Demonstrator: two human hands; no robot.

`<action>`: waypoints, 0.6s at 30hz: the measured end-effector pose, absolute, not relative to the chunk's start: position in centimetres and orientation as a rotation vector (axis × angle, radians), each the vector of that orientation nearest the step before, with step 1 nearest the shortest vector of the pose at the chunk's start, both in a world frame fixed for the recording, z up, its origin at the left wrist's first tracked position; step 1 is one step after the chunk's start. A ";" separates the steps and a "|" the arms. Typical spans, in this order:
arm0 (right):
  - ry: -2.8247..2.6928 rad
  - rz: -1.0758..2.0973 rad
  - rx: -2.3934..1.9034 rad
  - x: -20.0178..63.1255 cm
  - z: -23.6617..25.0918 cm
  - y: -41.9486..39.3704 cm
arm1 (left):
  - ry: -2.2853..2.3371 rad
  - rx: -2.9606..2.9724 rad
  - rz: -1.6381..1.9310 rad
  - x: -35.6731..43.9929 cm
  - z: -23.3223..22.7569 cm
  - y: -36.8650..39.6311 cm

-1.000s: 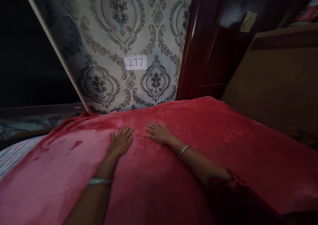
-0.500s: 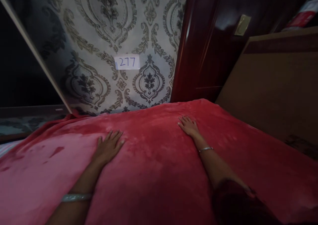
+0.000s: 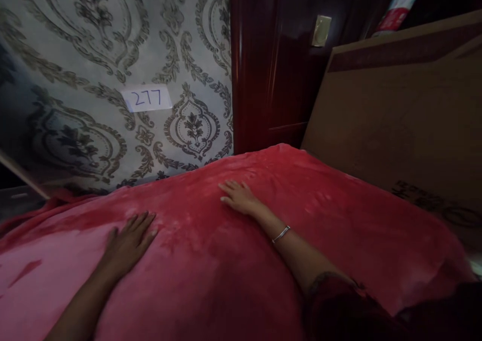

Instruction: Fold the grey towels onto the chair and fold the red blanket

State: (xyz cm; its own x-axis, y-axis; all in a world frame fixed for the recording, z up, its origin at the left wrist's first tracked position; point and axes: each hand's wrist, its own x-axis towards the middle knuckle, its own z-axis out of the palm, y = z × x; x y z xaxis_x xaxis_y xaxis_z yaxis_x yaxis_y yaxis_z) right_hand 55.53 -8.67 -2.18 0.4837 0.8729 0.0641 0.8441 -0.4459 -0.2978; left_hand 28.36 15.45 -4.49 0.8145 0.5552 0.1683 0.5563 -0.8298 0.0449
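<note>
Red plush blanket (image 3: 233,260) against damask wallpaper (image 3: 94,39)

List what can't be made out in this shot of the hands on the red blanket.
- Head view: whatever lies under the red blanket, which covers it fully.
- Left hand: its forearm is cut off by the bottom edge.
- Right hand: palm pressed flat down, so hidden.
- Red and white pack: cut off by the top edge, print too small.
- Cardboard: dark marking unreadable in dim light.
</note>
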 end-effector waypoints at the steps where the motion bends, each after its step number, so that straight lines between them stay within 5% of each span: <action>1: -1.557 0.178 -2.365 54.6 -2.2 -8.2 | -0.859 -3.015 -0.309 28.5 -4.1 14.9; 11: -1.743 0.149 -2.312 53.2 -6.2 -7.1 | 0.080 -3.364 0.131 32.4 -4.0 5.1; 18: -1.737 0.156 -2.326 53.0 -6.4 -7.0 | -1.285 -2.878 0.016 27.1 -1.9 18.4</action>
